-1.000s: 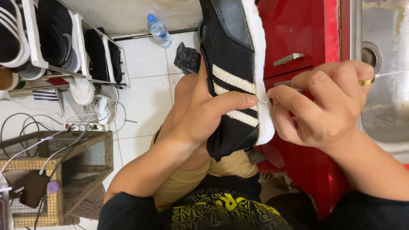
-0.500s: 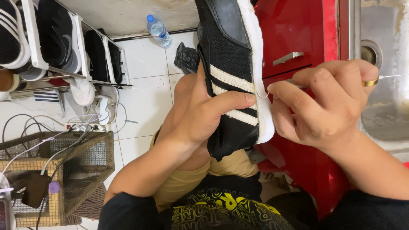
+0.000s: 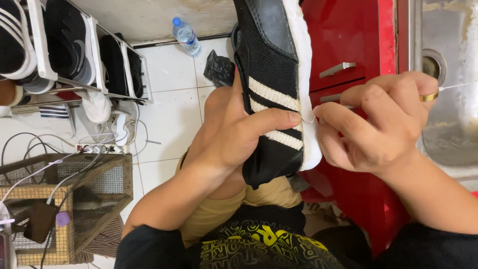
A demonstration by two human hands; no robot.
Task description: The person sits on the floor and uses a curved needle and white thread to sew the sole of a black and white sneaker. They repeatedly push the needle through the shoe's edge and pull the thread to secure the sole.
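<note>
White floor tiles (image 3: 169,124) fill the background of the head view, bounded at the right by a red cabinet (image 3: 348,40) with a metal handle (image 3: 337,69) and a steel sink (image 3: 448,99) beyond it.

Head view, work area:
- The left hand (image 3: 234,134) wraps around a black mesh shoe (image 3: 271,74) with white side stripes and a white sole. Its fingers are closed around the upper, and the thumb lies across the stripes near the sole edge.
- The shoe is held in mid-air above the person's lap, sole facing right, toe end nearest the body.
- The right hand (image 3: 378,124) pinches a thin curved needle (image 3: 309,119) between thumb and fingers. The needle tip sits at the seam where the upper meets the sole.
- A pale thread (image 3: 455,85) runs from the right hand toward the right edge. A gold ring (image 3: 429,96) sits on one finger.

Head view, surroundings:
- A white shoe rack (image 3: 64,50) holding dark shoes stands at upper left.
- A plastic water bottle (image 3: 185,36) lies near the wall.
- A black bag (image 3: 219,69) lies on the tiles.
- A wire basket (image 3: 74,199) with cables sits at lower left.
</note>
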